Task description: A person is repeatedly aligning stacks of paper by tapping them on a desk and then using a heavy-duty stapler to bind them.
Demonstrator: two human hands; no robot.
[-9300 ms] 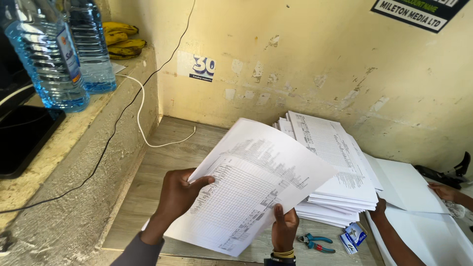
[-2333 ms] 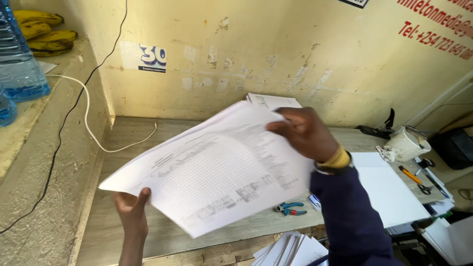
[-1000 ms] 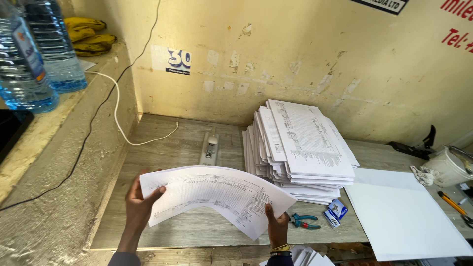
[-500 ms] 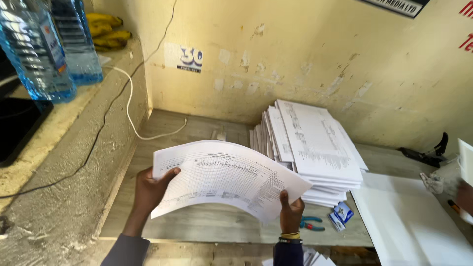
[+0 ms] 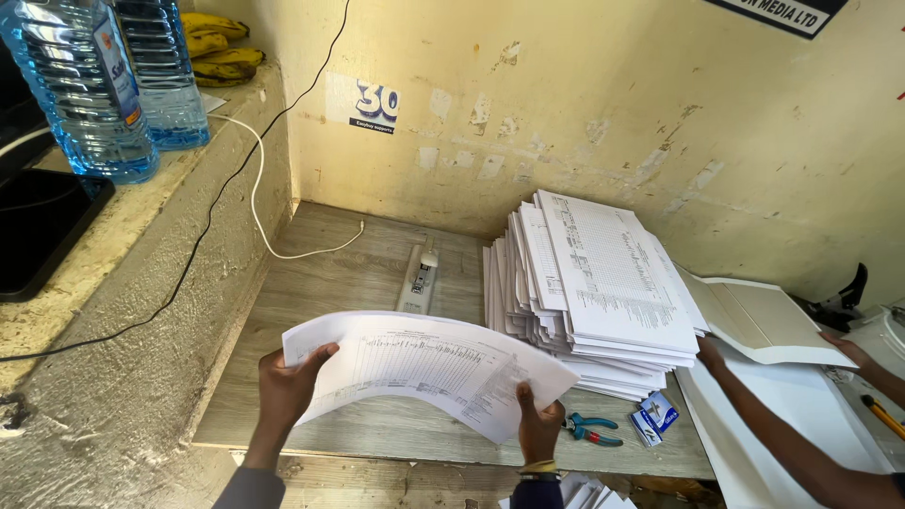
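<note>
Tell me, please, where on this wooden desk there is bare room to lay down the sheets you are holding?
The freest patch of the wooden desk lies left of the stapler, between the concrete ledge and the white cable. The right side is crowded: the tall printed stack, pliers and a small blue box, then a co-worker's arms.

The bowed printed sheets (image 5: 424, 372) cover the fingers of both hands, so only a thumb of the left hand (image 5: 287, 386) and of the right hand (image 5: 539, 424) shows, and both forearms are cut off by the bottom edge. The print on the sheets is too small to tell. Right of the sheets, the paper stack (image 5: 594, 292) hides the far end of the wooden surface (image 5: 339, 283). A co-worker's arm (image 5: 782, 434) runs out at the right edge. The blue bottles (image 5: 85, 85) are cropped at the top.
</note>
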